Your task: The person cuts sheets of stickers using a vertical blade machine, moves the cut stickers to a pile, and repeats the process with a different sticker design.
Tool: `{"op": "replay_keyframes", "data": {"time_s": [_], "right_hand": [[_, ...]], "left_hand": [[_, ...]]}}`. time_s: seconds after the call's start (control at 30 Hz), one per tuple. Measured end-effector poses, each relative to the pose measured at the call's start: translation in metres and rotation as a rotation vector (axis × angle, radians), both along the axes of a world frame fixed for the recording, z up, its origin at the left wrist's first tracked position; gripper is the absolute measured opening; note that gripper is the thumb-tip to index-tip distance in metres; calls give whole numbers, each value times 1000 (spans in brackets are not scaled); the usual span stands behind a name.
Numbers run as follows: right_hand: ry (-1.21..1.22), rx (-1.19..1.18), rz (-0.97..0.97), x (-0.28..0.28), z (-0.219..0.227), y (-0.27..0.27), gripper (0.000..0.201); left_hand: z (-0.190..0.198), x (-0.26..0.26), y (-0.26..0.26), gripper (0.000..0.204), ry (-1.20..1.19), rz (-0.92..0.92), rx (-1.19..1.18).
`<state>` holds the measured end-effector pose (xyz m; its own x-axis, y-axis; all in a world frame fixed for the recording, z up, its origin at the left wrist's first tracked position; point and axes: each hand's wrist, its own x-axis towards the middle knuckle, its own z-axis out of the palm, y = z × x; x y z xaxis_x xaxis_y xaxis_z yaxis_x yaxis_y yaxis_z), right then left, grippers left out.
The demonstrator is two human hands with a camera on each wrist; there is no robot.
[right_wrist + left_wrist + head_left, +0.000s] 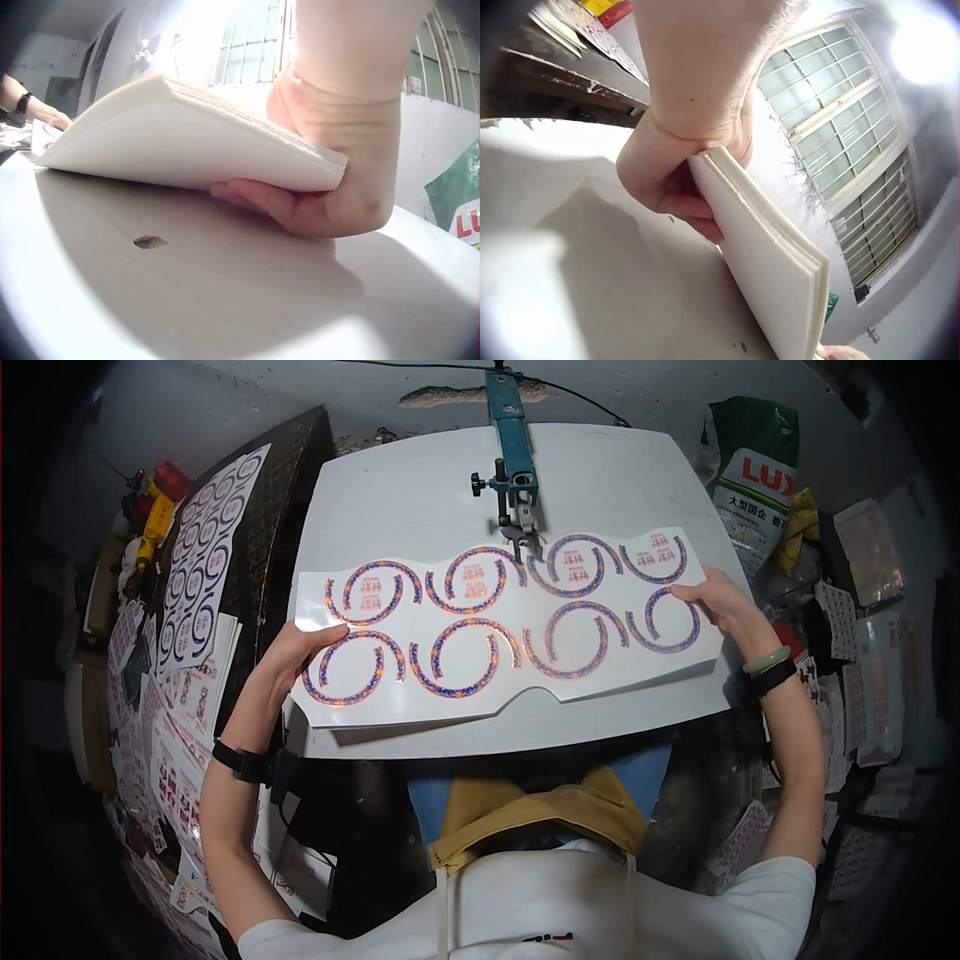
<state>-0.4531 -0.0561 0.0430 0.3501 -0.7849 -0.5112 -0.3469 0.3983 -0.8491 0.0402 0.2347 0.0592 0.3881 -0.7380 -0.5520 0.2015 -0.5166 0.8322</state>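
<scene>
A thick stack of white sheets [510, 660] printed with blue and orange ring patterns is held over the white table. My left hand [300, 647] grips its left edge, thumb on the printed top and fingers curled beneath, as the left wrist view shows. At the right edge my right hand [712, 598] holds the stack the same way, with fingers [259, 196] under the raised edge. Several layered sheet edges show in both wrist views. A green machine arm [512, 440] reaches from the back, and its metal head [520, 525] overlaps the stack's far edge.
The white table [400, 490] has a chipped spot [150, 241]. Left of it, a dark surface bears another printed sheet [210, 550]. Loose printed papers [175, 780] pile up at the lower left. A green and white bag [750, 490] stands at the back right.
</scene>
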Motion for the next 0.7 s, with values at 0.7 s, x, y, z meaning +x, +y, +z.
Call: {"op": "replay_keyframes", "data": {"time_s": [0.7], "right_hand": [[14,-6,-11,4,4,-3,35]], "left_hand": [[-1,9,-8,40,10,7,-7]]}}
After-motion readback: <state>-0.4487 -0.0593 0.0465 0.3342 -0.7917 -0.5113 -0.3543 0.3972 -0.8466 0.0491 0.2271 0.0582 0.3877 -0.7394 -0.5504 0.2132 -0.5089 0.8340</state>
